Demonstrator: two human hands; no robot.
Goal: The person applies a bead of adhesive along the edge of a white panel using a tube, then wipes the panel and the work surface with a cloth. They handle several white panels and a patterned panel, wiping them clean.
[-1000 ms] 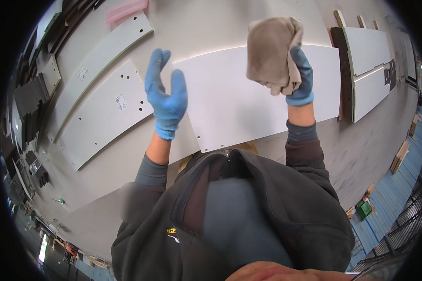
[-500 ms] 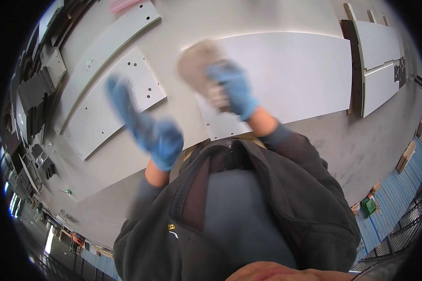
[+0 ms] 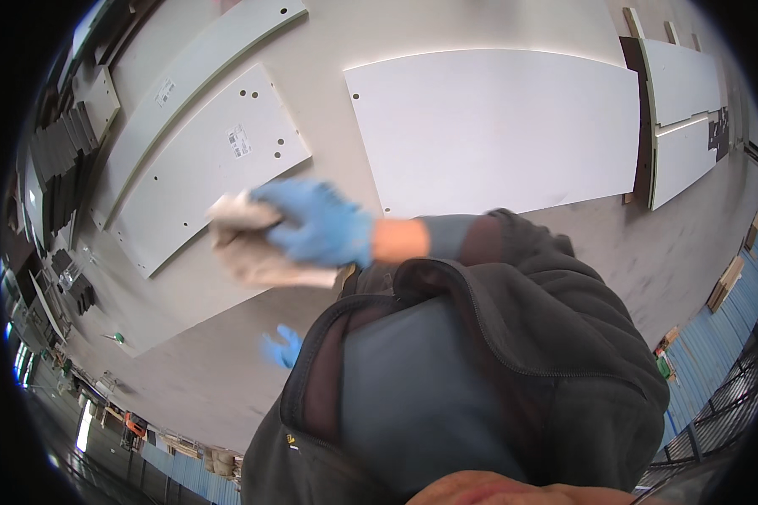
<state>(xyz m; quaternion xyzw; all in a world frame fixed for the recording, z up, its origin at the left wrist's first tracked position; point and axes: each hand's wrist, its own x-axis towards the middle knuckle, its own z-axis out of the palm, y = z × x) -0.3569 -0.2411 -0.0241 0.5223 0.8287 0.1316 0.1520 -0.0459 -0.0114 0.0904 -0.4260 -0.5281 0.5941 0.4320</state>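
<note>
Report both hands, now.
Left hand: partly hidden by the jacket; open or closed cannot be told.
Right hand: closed on a beige cloth.

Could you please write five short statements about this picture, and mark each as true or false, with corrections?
1. The right hand holds a beige cloth. True.
2. The left hand also grips the cloth. False: it is apart from the cloth.
3. Both hands wear blue gloves. True.
4. The large white panel lies left of the cloth. False: it lies to the right.
5. A label is on a panel with holes. True.
</note>
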